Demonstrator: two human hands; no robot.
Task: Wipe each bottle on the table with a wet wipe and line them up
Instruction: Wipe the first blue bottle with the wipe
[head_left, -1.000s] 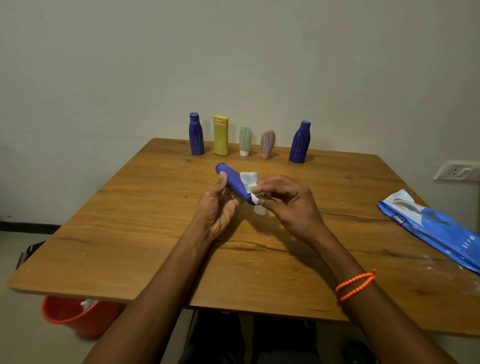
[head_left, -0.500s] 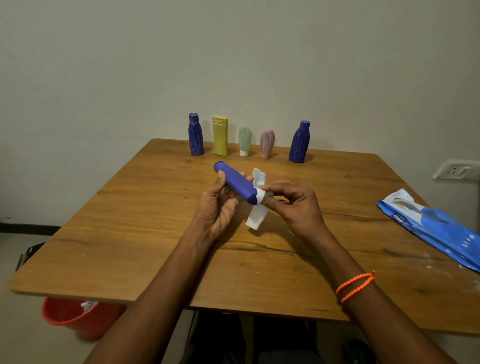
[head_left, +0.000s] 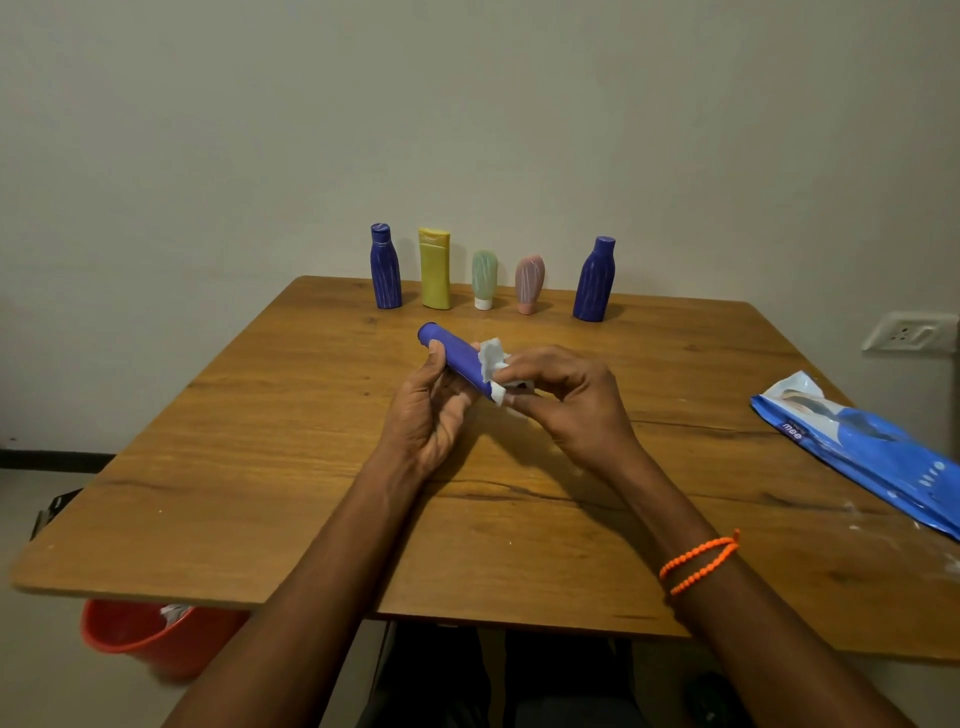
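Bottles in row: 5 upright at the table's (head_left: 218, 467) far edge: 2 blue (head_left: 385, 267) (head_left: 594, 280), 1 yellow (head_left: 435, 270), 1 green (head_left: 484, 279), 1 pink (head_left: 529, 283).
Held bottle: 1 blue tube (head_left: 454, 356), tilted, above table centre.
Left hand (head_left: 431, 410): fingers curled round the tube.
Right hand (head_left: 571, 405): pinches 1 white wet wipe (head_left: 492, 361) against the tube's lower end.
Wipe pack (head_left: 862, 447): 1, blue, right edge.
Bucket (head_left: 150, 636): 1, orange, under table.
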